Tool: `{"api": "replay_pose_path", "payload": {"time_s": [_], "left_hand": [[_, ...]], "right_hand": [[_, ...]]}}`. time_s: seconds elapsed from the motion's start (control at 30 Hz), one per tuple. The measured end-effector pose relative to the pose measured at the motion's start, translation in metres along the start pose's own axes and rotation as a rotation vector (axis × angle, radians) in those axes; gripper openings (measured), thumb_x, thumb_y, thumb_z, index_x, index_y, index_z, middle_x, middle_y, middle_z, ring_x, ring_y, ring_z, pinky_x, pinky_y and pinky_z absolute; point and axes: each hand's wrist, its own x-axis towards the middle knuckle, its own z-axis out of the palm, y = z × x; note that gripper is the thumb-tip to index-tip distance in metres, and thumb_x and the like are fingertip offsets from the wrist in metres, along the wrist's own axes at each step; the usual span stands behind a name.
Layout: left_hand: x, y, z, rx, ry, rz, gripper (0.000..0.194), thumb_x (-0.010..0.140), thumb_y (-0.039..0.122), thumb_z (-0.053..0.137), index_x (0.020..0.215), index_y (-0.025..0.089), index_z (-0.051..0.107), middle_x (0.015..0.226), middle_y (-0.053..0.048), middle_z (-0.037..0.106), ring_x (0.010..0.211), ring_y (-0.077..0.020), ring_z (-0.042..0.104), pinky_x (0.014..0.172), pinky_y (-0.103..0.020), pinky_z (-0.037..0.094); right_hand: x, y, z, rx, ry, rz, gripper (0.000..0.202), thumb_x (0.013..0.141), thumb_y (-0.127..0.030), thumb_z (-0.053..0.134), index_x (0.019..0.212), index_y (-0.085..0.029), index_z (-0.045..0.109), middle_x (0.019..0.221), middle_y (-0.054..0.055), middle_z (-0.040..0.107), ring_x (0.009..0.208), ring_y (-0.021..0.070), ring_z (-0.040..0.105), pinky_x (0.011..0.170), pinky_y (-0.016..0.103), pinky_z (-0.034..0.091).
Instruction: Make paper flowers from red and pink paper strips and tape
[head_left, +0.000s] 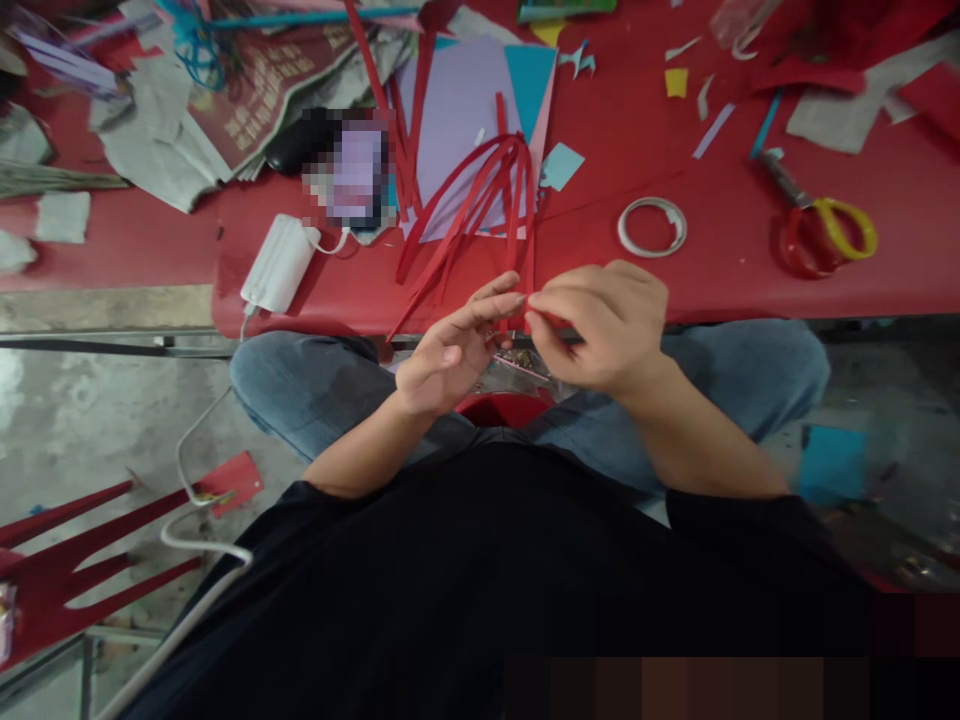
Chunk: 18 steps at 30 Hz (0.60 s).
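My left hand (454, 350) is held palm up at the table's near edge, fingers spread, its fingertips beside the lower ends of some red paper strips. Close on its right, my right hand (600, 320) has thumb and index finger pinched together at the end of a red strip. The red strips (480, 200) curve in a loose bundle from the hands over lilac paper (457, 110). A roll of tape (652, 227) lies right of the strips. What passes between the touching fingertips is too small to make out fully.
Scissors with red and yellow handles (847, 228) lie at the right. On the left are a white power bank (279, 262) with a cable, a black object (300, 140) and crumpled newspaper (157, 150). Paper scraps dot the red table (600, 290). A red chair (52, 570) stands lower left.
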Motion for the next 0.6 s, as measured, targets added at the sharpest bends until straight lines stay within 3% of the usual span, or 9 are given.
{"api": "replay_pose_path", "payload": {"time_s": [0.07, 0.27, 0.43, 0.6], "left_hand": [[-0.0002, 0.0002, 0.0006, -0.016, 0.009, -0.005, 0.076, 0.084, 0.073, 0.079, 0.145, 0.028, 0.08, 0.183, -0.007, 0.049, 0.165, -0.0429, 0.051, 0.115, -0.048, 0.062], [0.0002, 0.0008, 0.0008, -0.023, 0.027, -0.035, 0.077, 0.083, 0.069, 0.081, 0.147, 0.026, 0.079, 0.185, -0.008, 0.047, 0.166, -0.0427, 0.051, 0.114, -0.046, 0.064], [0.0009, 0.0024, 0.0001, -0.013, 0.022, -0.048, 0.074, 0.083, 0.065, 0.083, 0.145, 0.026, 0.08, 0.185, -0.009, 0.047, 0.164, -0.0407, 0.054, 0.114, -0.044, 0.063], [0.0012, 0.0045, 0.0031, -0.005, 0.009, -0.084, 0.078, 0.082, 0.067, 0.084, 0.147, 0.026, 0.079, 0.186, -0.009, 0.047, 0.164, -0.0414, 0.054, 0.111, -0.045, 0.064]], "right_hand": [[-0.0037, 0.0031, 0.0026, -0.122, -0.011, -0.088, 0.015, 0.107, -0.03, 0.068, 0.121, -0.03, 0.075, 0.107, 0.001, 0.086, 0.085, 0.0208, 0.077, 0.072, 0.042, 0.048], [-0.0054, 0.0088, 0.0051, -0.223, -0.081, -0.091, 0.023, 0.107, -0.021, 0.063, 0.125, -0.029, 0.075, 0.106, 0.002, 0.085, 0.085, 0.0205, 0.076, 0.071, 0.042, 0.042], [-0.0017, 0.0085, 0.0056, -0.297, -0.121, -0.091, 0.014, 0.107, -0.019, 0.061, 0.103, -0.026, 0.072, 0.093, 0.001, 0.081, 0.077, 0.0183, 0.069, 0.07, 0.042, 0.039], [-0.003, 0.0091, 0.009, -0.343, -0.114, -0.066, 0.019, 0.107, -0.024, 0.06, 0.089, -0.025, 0.066, 0.085, 0.002, 0.076, 0.072, 0.0185, 0.062, 0.068, 0.042, 0.034]]}}
